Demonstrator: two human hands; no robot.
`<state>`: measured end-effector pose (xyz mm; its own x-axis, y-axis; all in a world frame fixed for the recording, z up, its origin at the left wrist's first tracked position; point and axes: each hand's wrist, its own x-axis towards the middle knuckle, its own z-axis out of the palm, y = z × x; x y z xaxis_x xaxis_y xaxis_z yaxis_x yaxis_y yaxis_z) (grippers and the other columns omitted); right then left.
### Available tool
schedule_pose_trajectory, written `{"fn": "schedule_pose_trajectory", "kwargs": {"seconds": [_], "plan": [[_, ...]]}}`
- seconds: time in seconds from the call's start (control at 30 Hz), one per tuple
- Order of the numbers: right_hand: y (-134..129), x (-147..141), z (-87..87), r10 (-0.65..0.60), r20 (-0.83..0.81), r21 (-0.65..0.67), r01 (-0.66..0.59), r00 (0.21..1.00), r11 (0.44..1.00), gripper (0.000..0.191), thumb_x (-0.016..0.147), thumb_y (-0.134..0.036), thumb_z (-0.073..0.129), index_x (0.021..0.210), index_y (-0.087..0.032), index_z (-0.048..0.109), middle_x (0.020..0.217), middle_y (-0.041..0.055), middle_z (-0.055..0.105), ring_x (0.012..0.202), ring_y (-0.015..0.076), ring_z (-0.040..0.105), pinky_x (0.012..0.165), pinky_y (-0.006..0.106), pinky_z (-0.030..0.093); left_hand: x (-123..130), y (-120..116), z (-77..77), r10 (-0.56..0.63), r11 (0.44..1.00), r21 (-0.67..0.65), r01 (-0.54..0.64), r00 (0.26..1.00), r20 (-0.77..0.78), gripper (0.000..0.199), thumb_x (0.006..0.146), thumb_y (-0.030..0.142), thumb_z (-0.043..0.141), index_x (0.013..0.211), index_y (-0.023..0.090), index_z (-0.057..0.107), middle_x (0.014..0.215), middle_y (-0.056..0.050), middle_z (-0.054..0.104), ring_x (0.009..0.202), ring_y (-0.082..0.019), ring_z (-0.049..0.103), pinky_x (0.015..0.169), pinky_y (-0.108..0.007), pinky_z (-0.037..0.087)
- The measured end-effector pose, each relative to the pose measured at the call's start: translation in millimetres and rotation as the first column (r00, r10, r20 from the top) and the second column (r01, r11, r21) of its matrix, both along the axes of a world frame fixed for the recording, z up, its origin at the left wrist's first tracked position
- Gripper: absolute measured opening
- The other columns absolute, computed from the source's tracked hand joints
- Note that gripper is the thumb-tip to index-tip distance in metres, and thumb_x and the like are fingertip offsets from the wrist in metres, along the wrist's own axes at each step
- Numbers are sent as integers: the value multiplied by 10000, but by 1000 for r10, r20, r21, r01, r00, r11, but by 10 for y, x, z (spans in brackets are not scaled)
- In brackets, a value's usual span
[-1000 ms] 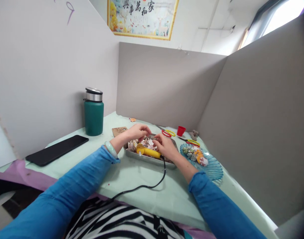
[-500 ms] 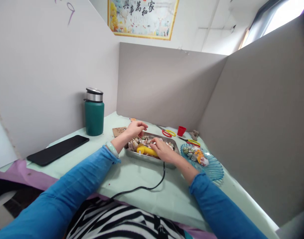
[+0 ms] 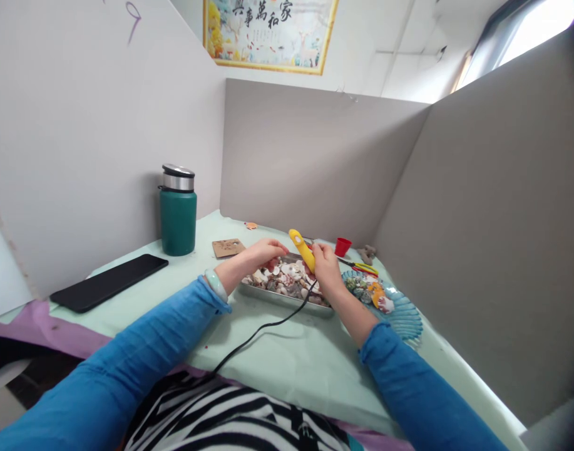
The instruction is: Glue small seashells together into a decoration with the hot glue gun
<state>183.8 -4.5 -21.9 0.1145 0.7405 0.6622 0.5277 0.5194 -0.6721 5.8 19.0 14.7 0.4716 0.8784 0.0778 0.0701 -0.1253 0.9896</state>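
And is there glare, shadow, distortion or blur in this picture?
Head view: glare whitens the window at top right; soft shadow crosses the back panel; the sleeves look stretched toward the lower corners; the shells are too small to judge their sharpness.

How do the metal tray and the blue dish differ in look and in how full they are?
The tray is silvery metal and straight-sided; the dish is translucent blue with a ribbed surface.
Shells spread across most of the tray, while the dish holds a smaller cluster, leaving its near part bare.
Both rest on the pale green cloth.
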Motion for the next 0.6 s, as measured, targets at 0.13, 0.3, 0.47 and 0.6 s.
{"fn": "schedule_pose_trajectory", "kwargs": {"seconds": [0.13, 0.3, 0.47, 0.6], "plan": [[1, -22, -17, -8, -182, -68, -4, 983, 998, 391, 888, -501, 328, 1095, -203, 473, 590, 10, 603, 425, 162, 547, 378, 270, 385, 64, -137, -5, -179, 983, 45, 176, 982, 54, 383, 664, 372, 707, 937, 116, 623, 650, 16, 523, 433, -24, 352, 428, -187, 342], [-56, -89, 23, -8, -232, -94, -14, 973, 995, 379, 877, -472, 360, 1107, -187, 461, 544, -10, 574, 421, 165, 548, 387, 262, 386, 135, -227, -9, -234, 972, 3, 235, 964, 126, 417, 639, 404, 732, 900, 104, 605, 611, 34, 471, 460, -29, 377, 472, -192, 356], [-140, -169, 78, -42, -221, -115, 16, 974, 993, 390, 863, -474, 392, 1105, -173, 444, 538, -13, 559, 412, 166, 549, 386, 258, 389, 217, -298, -18, -90, 996, 20, 89, 993, 70, 358, 654, 427, 712, 722, 107, 567, 518, 43, 436, 431, -40, 377, 448, -195, 334], [-173, -194, 104, -74, -192, -91, 58, 979, 994, 380, 855, -464, 409, 1085, -167, 463, 649, 37, 607, 462, 175, 564, 424, 280, 410, 256, -350, -6, -9, 998, 69, 4, 997, 82, 365, 668, 454, 688, 734, 113, 575, 562, 12, 507, 458, -60, 430, 439, -199, 353]]}}
